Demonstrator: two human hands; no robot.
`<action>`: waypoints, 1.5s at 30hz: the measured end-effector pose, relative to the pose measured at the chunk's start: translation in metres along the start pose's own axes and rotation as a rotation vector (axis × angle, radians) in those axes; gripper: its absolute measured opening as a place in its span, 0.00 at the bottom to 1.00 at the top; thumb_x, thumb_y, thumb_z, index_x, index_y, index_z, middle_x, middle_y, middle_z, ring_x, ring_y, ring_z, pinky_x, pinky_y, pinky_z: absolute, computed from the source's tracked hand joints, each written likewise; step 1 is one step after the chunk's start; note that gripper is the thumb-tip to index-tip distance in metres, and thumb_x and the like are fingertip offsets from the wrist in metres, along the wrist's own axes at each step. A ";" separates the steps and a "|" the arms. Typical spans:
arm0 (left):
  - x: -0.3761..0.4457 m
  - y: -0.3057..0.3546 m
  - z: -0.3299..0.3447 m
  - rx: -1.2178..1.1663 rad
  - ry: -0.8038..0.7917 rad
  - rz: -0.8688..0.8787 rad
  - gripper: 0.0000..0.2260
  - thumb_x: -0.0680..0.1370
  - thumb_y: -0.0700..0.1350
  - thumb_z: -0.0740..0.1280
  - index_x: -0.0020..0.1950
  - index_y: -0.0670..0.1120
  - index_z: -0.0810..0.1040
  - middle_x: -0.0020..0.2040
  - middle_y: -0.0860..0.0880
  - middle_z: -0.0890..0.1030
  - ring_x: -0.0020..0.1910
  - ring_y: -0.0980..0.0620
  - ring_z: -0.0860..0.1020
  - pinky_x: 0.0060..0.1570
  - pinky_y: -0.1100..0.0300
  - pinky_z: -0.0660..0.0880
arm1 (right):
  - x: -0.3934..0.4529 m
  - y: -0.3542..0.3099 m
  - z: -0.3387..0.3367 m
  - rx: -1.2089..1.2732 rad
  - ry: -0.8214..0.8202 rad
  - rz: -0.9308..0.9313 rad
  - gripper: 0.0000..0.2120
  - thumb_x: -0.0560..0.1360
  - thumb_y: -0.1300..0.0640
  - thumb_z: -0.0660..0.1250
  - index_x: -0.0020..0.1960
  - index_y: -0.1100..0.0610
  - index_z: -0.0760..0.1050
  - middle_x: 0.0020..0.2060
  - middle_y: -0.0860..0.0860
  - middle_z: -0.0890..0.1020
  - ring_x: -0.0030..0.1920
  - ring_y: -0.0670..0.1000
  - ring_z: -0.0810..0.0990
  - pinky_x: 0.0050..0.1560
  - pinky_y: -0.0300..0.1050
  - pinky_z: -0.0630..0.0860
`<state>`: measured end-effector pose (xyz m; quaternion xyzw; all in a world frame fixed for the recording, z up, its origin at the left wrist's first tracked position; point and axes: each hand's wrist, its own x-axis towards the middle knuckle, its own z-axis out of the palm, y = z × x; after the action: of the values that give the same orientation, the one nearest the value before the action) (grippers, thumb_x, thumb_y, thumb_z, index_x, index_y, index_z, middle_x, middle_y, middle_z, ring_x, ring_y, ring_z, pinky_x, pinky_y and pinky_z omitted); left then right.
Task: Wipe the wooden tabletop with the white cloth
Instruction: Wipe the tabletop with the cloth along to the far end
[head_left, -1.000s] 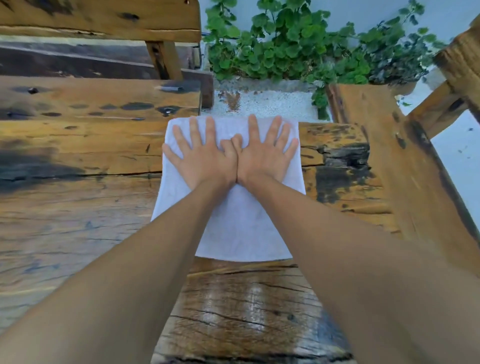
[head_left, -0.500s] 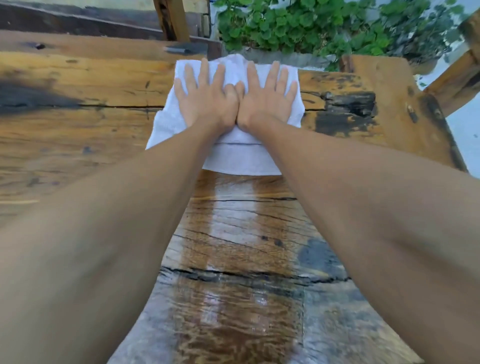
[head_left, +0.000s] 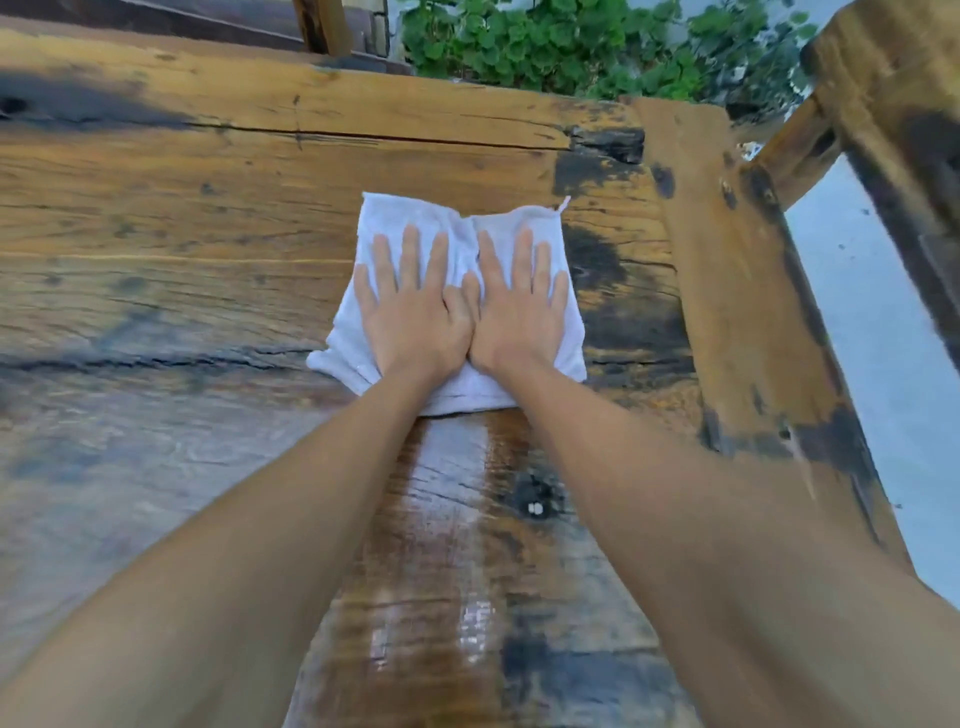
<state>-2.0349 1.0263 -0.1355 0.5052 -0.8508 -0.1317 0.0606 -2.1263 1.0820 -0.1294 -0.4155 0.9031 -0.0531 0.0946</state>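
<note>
Both hands — left hand (head_left: 415, 312) and right hand (head_left: 522, 306) — lie flat, fingers spread, side by side on the white cloth (head_left: 457, 228), thumbs touching. It lies bunched on the wooden tabletop (head_left: 182, 234) near its right edge — a wet, glossy streak (head_left: 452, 545) runs between the forearms.

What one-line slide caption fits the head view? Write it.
Left hand and right hand press flat on white cloth, wiping the wooden tabletop.
</note>
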 end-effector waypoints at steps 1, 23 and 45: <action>-0.018 0.000 0.001 -0.011 -0.005 0.008 0.27 0.81 0.53 0.46 0.82 0.58 0.48 0.83 0.52 0.47 0.82 0.45 0.42 0.78 0.43 0.39 | -0.018 0.004 0.003 0.015 -0.001 0.002 0.26 0.85 0.41 0.41 0.82 0.40 0.39 0.82 0.51 0.38 0.82 0.55 0.37 0.80 0.59 0.37; -0.465 0.016 -0.009 -0.065 -0.148 0.053 0.28 0.80 0.57 0.49 0.81 0.54 0.57 0.83 0.49 0.55 0.82 0.43 0.50 0.78 0.40 0.50 | -0.463 0.111 0.017 0.037 -0.042 0.309 0.30 0.80 0.36 0.37 0.81 0.37 0.40 0.82 0.49 0.39 0.82 0.54 0.38 0.80 0.58 0.38; -0.400 0.053 0.012 -0.037 -0.089 -0.057 0.27 0.81 0.58 0.48 0.81 0.60 0.53 0.83 0.54 0.52 0.82 0.45 0.47 0.78 0.41 0.48 | -0.393 0.131 0.020 -0.016 -0.064 0.449 0.34 0.77 0.28 0.40 0.78 0.33 0.31 0.82 0.57 0.38 0.80 0.66 0.37 0.70 0.79 0.46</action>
<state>-1.8899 1.4031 -0.1199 0.5215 -0.8354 -0.1711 0.0284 -1.9686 1.4656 -0.1224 -0.2065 0.9698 -0.0105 0.1294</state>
